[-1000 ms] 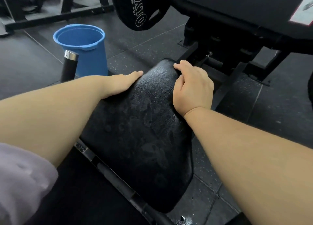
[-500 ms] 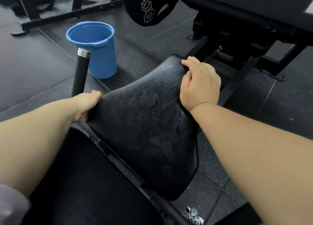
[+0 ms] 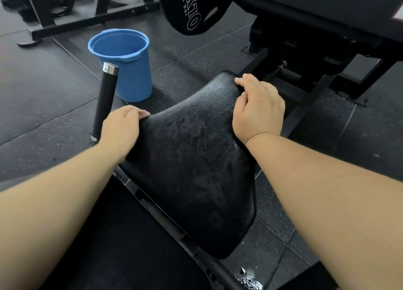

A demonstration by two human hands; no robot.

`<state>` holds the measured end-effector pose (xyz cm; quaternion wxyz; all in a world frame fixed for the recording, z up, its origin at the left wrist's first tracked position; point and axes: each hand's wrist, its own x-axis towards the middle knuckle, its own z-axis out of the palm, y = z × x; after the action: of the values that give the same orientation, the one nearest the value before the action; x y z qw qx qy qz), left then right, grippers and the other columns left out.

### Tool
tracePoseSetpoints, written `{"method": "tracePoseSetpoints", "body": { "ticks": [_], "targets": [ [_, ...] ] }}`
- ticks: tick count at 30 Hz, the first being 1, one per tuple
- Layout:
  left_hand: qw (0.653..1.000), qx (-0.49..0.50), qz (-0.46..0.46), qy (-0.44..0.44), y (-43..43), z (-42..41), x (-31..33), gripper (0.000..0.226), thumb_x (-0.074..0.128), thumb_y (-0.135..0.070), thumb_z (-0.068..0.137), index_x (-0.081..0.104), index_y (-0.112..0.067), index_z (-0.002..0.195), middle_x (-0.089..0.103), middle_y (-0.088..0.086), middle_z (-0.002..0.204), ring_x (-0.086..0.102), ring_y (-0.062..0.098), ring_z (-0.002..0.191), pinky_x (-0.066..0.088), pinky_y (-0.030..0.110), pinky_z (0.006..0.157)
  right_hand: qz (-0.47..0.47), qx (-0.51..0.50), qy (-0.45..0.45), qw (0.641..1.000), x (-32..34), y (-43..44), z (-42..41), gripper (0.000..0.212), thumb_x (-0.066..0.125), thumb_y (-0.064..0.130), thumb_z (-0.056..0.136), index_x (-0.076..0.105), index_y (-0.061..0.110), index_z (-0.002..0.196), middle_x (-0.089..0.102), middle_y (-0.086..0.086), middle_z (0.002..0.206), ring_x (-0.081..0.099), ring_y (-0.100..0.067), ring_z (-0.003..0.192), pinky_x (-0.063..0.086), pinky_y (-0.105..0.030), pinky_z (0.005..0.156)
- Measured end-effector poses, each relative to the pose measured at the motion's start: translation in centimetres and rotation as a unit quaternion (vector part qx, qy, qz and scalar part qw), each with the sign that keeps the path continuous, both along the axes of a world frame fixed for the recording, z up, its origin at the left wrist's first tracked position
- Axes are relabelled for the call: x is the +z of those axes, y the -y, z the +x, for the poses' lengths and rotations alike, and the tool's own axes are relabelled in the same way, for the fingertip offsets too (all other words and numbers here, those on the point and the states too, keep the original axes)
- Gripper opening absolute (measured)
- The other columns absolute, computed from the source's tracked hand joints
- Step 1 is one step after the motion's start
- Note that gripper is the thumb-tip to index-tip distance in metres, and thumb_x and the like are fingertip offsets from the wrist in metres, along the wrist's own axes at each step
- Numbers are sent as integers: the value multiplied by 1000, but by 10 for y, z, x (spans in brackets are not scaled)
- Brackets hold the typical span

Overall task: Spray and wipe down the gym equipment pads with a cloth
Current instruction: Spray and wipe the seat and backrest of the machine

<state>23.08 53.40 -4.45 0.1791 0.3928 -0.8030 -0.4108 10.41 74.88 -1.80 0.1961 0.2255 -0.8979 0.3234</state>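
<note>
A blue bucket point(image 3: 130, 75) is standing upright on the dark speckled floor point(image 3: 43, 97). A black handle point(image 3: 104, 106) with a chrome cap is leaning across the bucket's front. A black weight plate point(image 3: 192, 8) with white lettering is showing at the top edge. A black rack frame point(image 3: 87, 25) is sitting at the far left. A wet patch point(image 3: 248, 276) is glistening near the bottom edge.

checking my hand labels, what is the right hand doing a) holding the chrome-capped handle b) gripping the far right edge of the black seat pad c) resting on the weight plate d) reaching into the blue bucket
b: the right hand curls its fingers over the far right edge of the black seat pad, apart from the blue bucket and chrome-capped handle.
</note>
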Motion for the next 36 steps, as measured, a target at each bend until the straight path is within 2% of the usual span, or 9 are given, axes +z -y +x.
{"method": "tracePoseSetpoints", "body": {
  "ticks": [7,10,12,16,18,20,22,27,36],
  "targets": [
    [994,-53,-94,-26,11,-37,23,30,52,-40,92,69,-17,100,69,4,103,61,28,104,45,33,86,-5,-5,1,1000,1,0,0,37,44,15,92,63,26,122,60,13,130,48,-16,119,31,-38,104],
    [963,-189,-96,165,-17,-75,35,42,30,-35,105,56,-11,127,58,17,128,52,38,119,41,41,100,-8,-6,1,1000,0,1,0,36,45,15,93,63,27,122,61,13,128,47,-14,117,30,-36,103],
    [937,-215,-184,207,-28,-75,37,47,23,-35,107,58,-4,109,59,24,119,53,42,107,43,45,95,-7,-5,4,1000,-1,1,-1,37,45,15,93,63,27,122,61,13,129,47,-14,117,30,-36,104],
    [985,-110,-136,6,-28,-86,36,48,46,-49,93,63,-9,73,66,5,75,58,29,79,48,37,77,-6,-9,3,1000,0,2,-1,38,45,16,92,63,28,123,59,13,133,48,-13,120,34,-39,107],
    [981,-123,30,-148,-43,-107,44,35,53,-43,90,69,-12,85,70,-5,78,63,17,74,55,41,82,-3,-11,7,1000,1,2,-1,37,45,15,93,63,28,123,58,14,134,46,-12,120,31,-36,107],
    [969,-175,87,-149,-56,-123,52,23,54,-35,94,67,-21,107,70,-5,103,63,13,91,52,36,92,5,-16,9,1000,1,1,-1,38,45,15,94,63,29,125,57,15,135,43,-11,121,29,-34,106],
    [979,-201,6,-43,-57,-129,50,25,46,-40,97,64,-23,102,66,3,109,59,24,102,44,31,87,6,-12,5,1000,1,1,-1,38,46,15,93,63,29,125,57,15,135,43,-10,120,29,-34,105],
    [975,-196,-101,-4,-50,-91,41,40,43,-45,98,58,-13,80,58,3,71,51,20,67,38,36,64,5,-10,0,1000,0,1,-2,37,45,15,92,63,27,123,59,14,131,46,-13,118,31,-35,102],
    [919,-247,-306,5,-35,-29,-7,42,36,-35,97,54,-12,127,55,9,125,46,33,122,30,40,103,5,-2,-8,1000,-1,0,-3,39,44,17,91,62,27,124,60,11,131,50,-19,117,33,-39,102]
  ]
}}
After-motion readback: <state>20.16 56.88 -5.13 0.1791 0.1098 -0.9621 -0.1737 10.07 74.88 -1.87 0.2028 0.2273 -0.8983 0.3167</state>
